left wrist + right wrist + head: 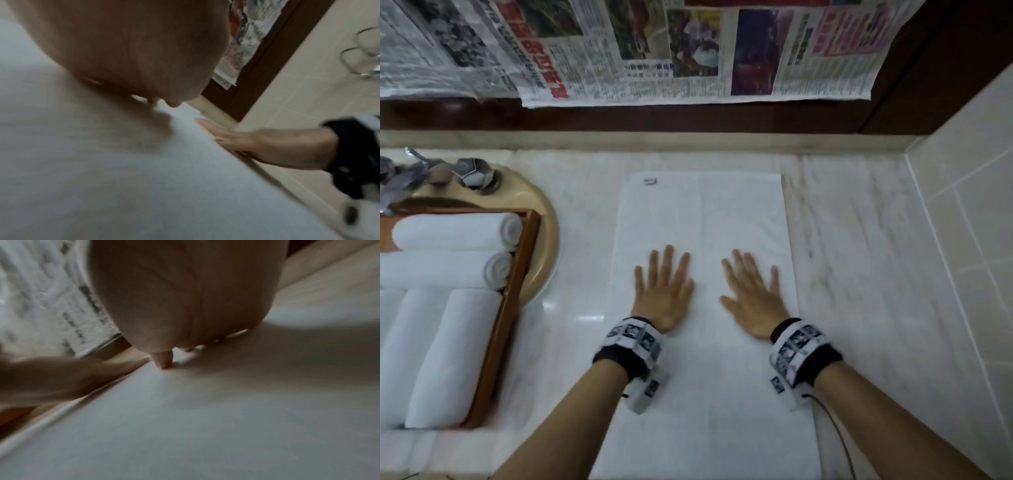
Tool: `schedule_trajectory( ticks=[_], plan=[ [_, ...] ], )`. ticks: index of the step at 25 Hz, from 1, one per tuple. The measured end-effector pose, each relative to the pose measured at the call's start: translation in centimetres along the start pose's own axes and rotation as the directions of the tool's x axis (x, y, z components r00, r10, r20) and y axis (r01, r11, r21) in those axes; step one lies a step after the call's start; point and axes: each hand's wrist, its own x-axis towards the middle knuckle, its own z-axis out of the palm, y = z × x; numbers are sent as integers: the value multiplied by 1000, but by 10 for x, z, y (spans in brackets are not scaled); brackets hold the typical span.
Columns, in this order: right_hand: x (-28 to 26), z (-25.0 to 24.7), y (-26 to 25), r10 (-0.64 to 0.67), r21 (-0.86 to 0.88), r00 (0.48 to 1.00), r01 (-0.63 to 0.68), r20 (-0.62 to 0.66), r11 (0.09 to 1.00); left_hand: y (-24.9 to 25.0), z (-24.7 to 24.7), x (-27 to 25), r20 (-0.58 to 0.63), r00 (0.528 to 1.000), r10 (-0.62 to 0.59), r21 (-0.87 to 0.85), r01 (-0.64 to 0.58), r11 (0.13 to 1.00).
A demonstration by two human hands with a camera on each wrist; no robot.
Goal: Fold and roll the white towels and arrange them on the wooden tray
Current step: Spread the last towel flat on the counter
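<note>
A white towel (702,212) lies flat and lengthwise on the marble counter, a small tag near its far left corner. My left hand (664,286) presses flat on its middle, fingers spread. My right hand (753,291) lies flat beside it, a palm's width to the right, also on the towel. Both palms fill the wrist views, with towel (102,178) beneath the left hand (127,48) and towel (205,426) beneath the right hand (185,296). At the left, a wooden tray (517,274) holds several rolled white towels (455,231).
The tray rests over a beige sink (544,240) with a chrome tap (407,178). Newspaper (654,51) hangs over the dark back wall. A tiled wall (962,240) bounds the counter on the right. Bare marble (842,257) shows either side of the towel.
</note>
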Motion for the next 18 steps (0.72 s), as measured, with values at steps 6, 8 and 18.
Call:
schedule_trajectory(
  ticks=[6, 8, 18],
  plan=[
    [-8, -6, 23, 241, 59, 967, -237, -83, 970, -22, -12, -3, -99, 977, -186, -49, 182, 982],
    [9, -13, 5, 85, 51, 993, -81, -84, 995, -5, -17, 14, -85, 994, -67, -42, 64, 997],
    [136, -122, 72, 264, 66, 915, -256, -304, 964, -20, -52, 60, -218, 974, -60, -22, 57, 998]
  ],
)
